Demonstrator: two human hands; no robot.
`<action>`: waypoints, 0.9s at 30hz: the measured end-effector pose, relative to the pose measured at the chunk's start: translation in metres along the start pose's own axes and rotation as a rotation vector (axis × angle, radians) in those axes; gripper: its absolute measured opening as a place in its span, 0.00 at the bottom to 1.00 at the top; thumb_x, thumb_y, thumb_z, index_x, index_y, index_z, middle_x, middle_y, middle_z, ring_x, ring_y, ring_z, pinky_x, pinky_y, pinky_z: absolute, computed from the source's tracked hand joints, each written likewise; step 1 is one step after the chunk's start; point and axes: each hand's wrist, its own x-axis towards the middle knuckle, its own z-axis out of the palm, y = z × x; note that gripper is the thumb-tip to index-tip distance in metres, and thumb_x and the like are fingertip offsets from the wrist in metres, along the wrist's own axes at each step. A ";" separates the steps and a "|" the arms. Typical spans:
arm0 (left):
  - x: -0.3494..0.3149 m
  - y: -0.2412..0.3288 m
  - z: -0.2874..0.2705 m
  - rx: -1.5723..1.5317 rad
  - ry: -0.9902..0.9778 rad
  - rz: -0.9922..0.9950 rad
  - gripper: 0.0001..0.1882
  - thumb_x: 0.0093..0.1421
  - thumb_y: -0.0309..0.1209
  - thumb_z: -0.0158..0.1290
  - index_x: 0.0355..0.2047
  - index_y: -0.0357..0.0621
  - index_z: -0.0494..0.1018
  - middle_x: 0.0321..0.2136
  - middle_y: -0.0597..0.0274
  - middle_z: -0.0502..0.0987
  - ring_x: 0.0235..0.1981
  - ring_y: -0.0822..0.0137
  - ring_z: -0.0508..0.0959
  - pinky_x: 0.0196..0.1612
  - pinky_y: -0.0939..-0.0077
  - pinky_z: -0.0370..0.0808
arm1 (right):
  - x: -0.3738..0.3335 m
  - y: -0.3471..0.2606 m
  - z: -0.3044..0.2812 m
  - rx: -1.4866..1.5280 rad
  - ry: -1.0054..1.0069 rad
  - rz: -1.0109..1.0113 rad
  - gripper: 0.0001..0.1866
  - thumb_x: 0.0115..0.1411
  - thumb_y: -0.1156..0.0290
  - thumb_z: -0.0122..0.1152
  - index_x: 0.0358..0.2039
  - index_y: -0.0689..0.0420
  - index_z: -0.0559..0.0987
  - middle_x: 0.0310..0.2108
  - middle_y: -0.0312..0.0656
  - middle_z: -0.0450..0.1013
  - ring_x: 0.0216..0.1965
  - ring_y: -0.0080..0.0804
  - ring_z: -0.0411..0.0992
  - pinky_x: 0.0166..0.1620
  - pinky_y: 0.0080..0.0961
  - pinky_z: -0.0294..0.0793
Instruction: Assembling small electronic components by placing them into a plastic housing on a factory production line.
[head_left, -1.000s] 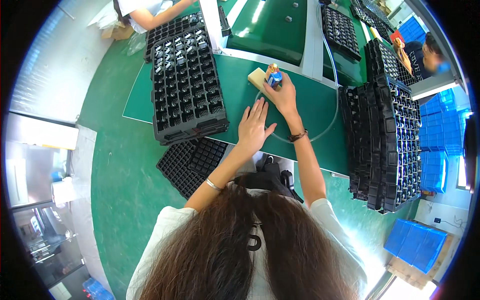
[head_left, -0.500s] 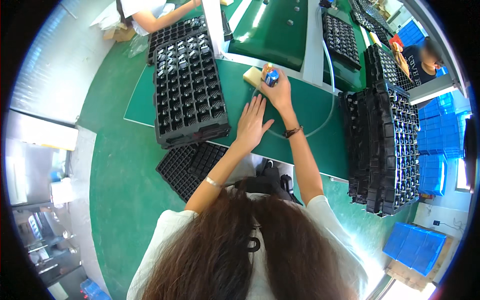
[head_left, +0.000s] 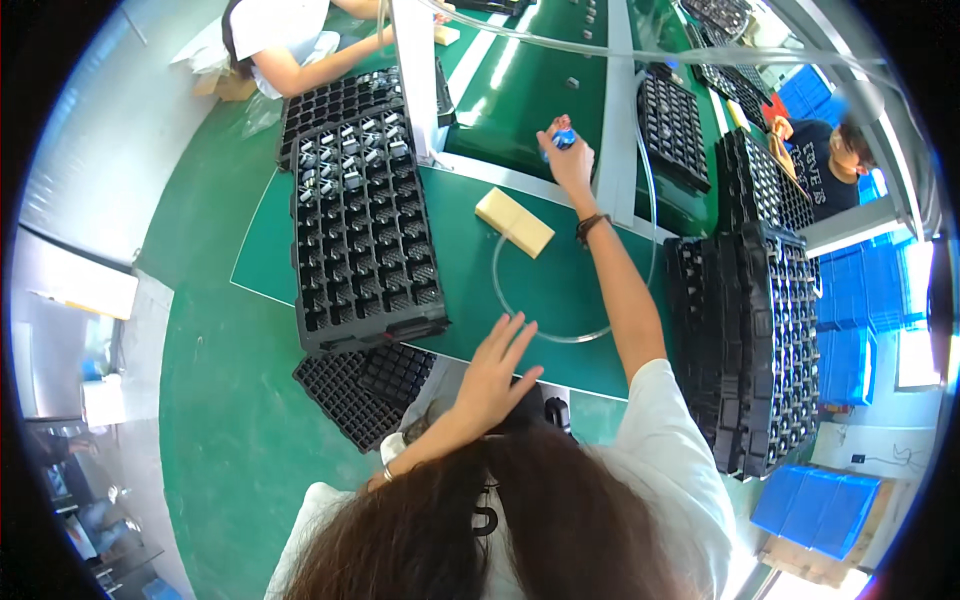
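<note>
Out over the green conveyor belt [head_left: 490,128], beyond the worktable's far edge, my right hand [head_left: 574,168] is closed around a small part with a blue surface [head_left: 565,139]; its exact kind is hard to make out. My left hand [head_left: 490,378] hangs at the table's near edge, fingers spread and holding nothing. A pale yellow block [head_left: 514,222] lies on the green tabletop [head_left: 458,270] between the hands. Near it a clear hose [head_left: 497,285] curves in a loop, its lower bend just beyond my left fingertips.
To the left, a black compartment tray [head_left: 375,330] carries small metallic parts in its far cells. Stacked black trays [head_left: 735,350] stand at the right. A white post [head_left: 412,90] rises beside the belt. Co-workers sit at far left and far right. Blue crates [head_left: 815,510] occupy the right floor.
My right hand has moved away from the yellow block, forward over the belt, with the blue part. My left hand has drawn back toward me from the tabletop. The view has shifted slightly.
</note>
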 end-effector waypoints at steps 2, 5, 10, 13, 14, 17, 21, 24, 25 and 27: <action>0.002 0.003 0.003 -0.024 -0.019 -0.005 0.30 0.54 0.34 0.54 0.57 0.44 0.59 0.57 0.51 0.59 0.58 0.47 0.58 0.57 0.59 0.59 | 0.030 0.020 0.009 -0.098 0.045 -0.033 0.20 0.46 0.54 0.64 0.26 0.61 0.76 0.24 0.52 0.74 0.30 0.49 0.74 0.33 0.38 0.71; 0.002 0.002 -0.002 -0.037 -0.050 -0.021 0.30 0.54 0.33 0.54 0.57 0.44 0.58 0.56 0.51 0.59 0.58 0.47 0.58 0.56 0.58 0.60 | 0.058 0.033 0.033 -0.106 0.103 -0.067 0.21 0.45 0.54 0.64 0.27 0.61 0.76 0.24 0.53 0.74 0.30 0.51 0.73 0.34 0.40 0.71; 0.002 0.000 -0.016 -0.045 -0.039 -0.060 0.30 0.54 0.33 0.54 0.57 0.44 0.58 0.56 0.51 0.60 0.58 0.47 0.59 0.56 0.58 0.60 | 0.085 0.055 0.055 -0.148 0.204 -0.061 0.20 0.47 0.54 0.62 0.27 0.60 0.75 0.25 0.54 0.74 0.31 0.54 0.73 0.36 0.43 0.70; 0.000 -0.002 -0.021 -0.039 -0.021 -0.078 0.30 0.54 0.33 0.54 0.57 0.44 0.59 0.56 0.51 0.60 0.58 0.48 0.59 0.56 0.58 0.60 | 0.094 0.062 0.062 -0.149 0.213 -0.022 0.20 0.48 0.53 0.61 0.31 0.58 0.74 0.27 0.54 0.74 0.32 0.55 0.72 0.38 0.44 0.69; -0.002 -0.002 -0.021 -0.038 -0.013 -0.084 0.30 0.54 0.33 0.54 0.56 0.43 0.59 0.55 0.51 0.61 0.57 0.48 0.59 0.56 0.59 0.60 | 0.096 0.063 0.063 -0.133 0.201 0.007 0.20 0.48 0.53 0.61 0.31 0.58 0.74 0.27 0.54 0.74 0.33 0.55 0.72 0.38 0.44 0.69; -0.006 -0.003 -0.026 -0.045 0.017 -0.080 0.29 0.54 0.32 0.54 0.56 0.43 0.59 0.55 0.51 0.61 0.57 0.48 0.60 0.55 0.59 0.61 | 0.097 0.055 0.061 -0.043 0.202 0.009 0.21 0.47 0.52 0.63 0.31 0.58 0.74 0.28 0.52 0.74 0.33 0.53 0.71 0.38 0.43 0.68; -0.008 -0.003 -0.023 -0.123 0.035 -0.102 0.27 0.54 0.31 0.54 0.54 0.42 0.61 0.53 0.49 0.63 0.55 0.49 0.63 0.55 0.62 0.62 | 0.075 0.048 0.023 0.039 0.004 0.111 0.28 0.40 0.53 0.70 0.33 0.63 0.73 0.33 0.49 0.72 0.34 0.40 0.72 0.37 0.35 0.70; -0.009 -0.004 -0.029 -0.245 0.045 -0.152 0.25 0.54 0.29 0.53 0.53 0.40 0.63 0.52 0.49 0.65 0.53 0.50 0.64 0.55 0.63 0.62 | 0.021 0.044 -0.014 0.043 -0.254 0.060 0.32 0.35 0.54 0.74 0.32 0.65 0.70 0.29 0.48 0.73 0.32 0.31 0.72 0.36 0.27 0.71; -0.004 0.001 -0.026 -0.317 0.051 -0.166 0.23 0.55 0.29 0.52 0.51 0.39 0.64 0.49 0.49 0.67 0.52 0.51 0.66 0.54 0.65 0.63 | 0.001 0.050 -0.045 0.015 -0.412 0.074 0.30 0.36 0.56 0.74 0.32 0.65 0.71 0.28 0.46 0.73 0.30 0.30 0.72 0.36 0.25 0.71; 0.007 0.003 -0.021 -0.412 0.044 -0.171 0.21 0.56 0.28 0.51 0.50 0.39 0.65 0.47 0.49 0.69 0.50 0.52 0.68 0.53 0.67 0.64 | -0.053 0.047 -0.081 0.106 -0.615 0.122 0.29 0.36 0.59 0.74 0.32 0.64 0.72 0.28 0.43 0.74 0.28 0.29 0.73 0.34 0.23 0.72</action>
